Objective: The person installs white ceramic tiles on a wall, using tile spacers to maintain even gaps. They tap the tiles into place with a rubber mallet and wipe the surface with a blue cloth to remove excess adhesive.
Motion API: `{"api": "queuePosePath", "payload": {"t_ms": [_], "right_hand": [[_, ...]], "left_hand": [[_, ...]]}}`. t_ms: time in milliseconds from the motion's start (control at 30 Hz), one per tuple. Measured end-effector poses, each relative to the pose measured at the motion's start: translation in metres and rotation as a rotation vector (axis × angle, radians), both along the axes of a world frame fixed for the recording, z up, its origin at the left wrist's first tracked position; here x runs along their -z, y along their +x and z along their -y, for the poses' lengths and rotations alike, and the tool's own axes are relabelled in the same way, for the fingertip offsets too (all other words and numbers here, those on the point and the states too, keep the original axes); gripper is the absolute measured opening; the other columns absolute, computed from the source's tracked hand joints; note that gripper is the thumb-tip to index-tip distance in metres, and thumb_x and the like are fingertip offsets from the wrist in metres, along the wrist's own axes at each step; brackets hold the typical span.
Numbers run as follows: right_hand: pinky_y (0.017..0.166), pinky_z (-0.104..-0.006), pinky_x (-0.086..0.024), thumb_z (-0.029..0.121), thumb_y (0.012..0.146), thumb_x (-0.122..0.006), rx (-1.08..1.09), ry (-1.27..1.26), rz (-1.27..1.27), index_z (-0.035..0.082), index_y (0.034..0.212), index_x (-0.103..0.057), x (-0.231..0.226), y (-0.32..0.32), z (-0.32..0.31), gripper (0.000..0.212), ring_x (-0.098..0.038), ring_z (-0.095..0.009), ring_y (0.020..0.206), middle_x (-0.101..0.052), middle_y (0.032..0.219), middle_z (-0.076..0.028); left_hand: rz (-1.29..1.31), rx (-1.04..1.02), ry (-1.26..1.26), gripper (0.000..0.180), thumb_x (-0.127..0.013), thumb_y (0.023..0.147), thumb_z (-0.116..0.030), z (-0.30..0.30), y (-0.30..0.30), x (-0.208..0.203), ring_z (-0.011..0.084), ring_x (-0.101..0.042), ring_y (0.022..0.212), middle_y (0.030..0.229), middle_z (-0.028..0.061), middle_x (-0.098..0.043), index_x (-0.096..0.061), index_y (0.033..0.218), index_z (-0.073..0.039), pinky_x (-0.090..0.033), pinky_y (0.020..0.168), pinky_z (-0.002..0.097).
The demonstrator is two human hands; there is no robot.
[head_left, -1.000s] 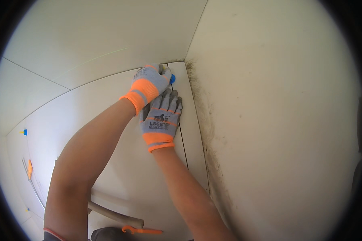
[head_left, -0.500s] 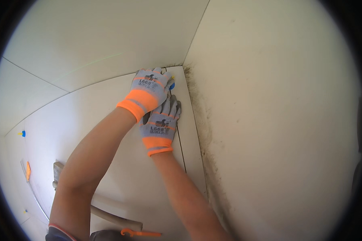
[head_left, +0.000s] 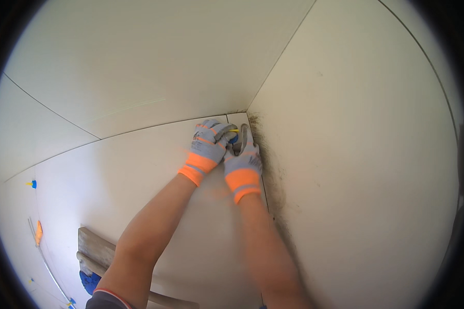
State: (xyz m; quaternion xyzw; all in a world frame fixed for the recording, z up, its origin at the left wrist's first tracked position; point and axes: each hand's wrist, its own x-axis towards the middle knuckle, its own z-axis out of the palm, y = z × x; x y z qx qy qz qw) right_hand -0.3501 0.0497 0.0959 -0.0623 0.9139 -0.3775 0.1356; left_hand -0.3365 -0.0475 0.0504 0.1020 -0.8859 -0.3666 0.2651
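Both my hands wear grey work gloves with orange cuffs. They meet at the narrow tile strip (head_left: 238,119) in the far corner. My left hand (head_left: 210,141) is closed, its fingertips pinching a small blue and yellow tile leveling clip (head_left: 234,138) on the joint. Just to its right, my right hand (head_left: 244,162) has its forefinger stretched up along the strip and its thumb spread away, beside the clip. The fingers partly cover the clip, and the right hand is a little blurred.
A bare wall (head_left: 355,154) rises close on the right, with dirty mortar along its foot. At lower left lie a grey-brown board with a handle (head_left: 95,244), a thin metal rod (head_left: 49,268) and an orange-handled piece (head_left: 38,233). Another blue and yellow clip (head_left: 33,184) stands farther left.
The view has shifted, so the corner sits lower and farther right. My right hand has come up beside the left one at the clip, its forefinger now raised. The orange hooked tool is out of view.
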Motion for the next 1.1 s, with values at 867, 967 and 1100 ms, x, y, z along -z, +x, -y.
{"api": "queuePosePath", "payload": {"t_ms": [867, 967, 1100], "right_hand": [[0.076, -0.0383, -0.046, 0.023, 0.07, -0.061, -0.008, 0.151, -0.143, 0.005, 0.096, -0.055, 0.018, -0.019, -0.003, 0.033, -0.058, -0.032, 0.088, -0.061, 0.095, -0.014], [0.076, -0.0384, -0.046, 0.024, 0.069, -0.062, -0.093, 0.311, -0.082, 0.006, 0.101, -0.053, 0.012, -0.018, 0.002, 0.038, -0.058, -0.032, 0.089, -0.061, 0.095, -0.015], [0.077, -0.0387, -0.046, 0.022, 0.068, -0.063, -0.11, 0.322, -0.012, 0.007, 0.103, -0.053, 0.011, -0.015, 0.004, 0.04, -0.058, -0.033, 0.089, -0.06, 0.095, -0.016]], "left_hand": [[-0.09, 0.0, -0.07, 0.017, -0.06, 0.071, -0.009, -0.001, -0.008, 0.005, 0.0274, -0.052, 0.081, 0.08, 0.009, -0.059, -0.065, 0.086, -0.008, -0.042, 0.071, 0.0353], [-0.039, -0.021, -0.075, 0.017, -0.06, 0.07, -0.009, 0.0, -0.009, 0.005, 0.0273, -0.052, 0.08, 0.079, 0.0086, -0.059, -0.065, 0.086, -0.008, -0.043, 0.07, 0.0351], [-0.102, -0.024, -0.005, 0.017, -0.061, 0.069, -0.009, -0.001, -0.01, 0.007, 0.0273, -0.052, 0.078, 0.078, 0.0083, -0.059, -0.065, 0.086, -0.008, -0.042, 0.07, 0.0355]]}}
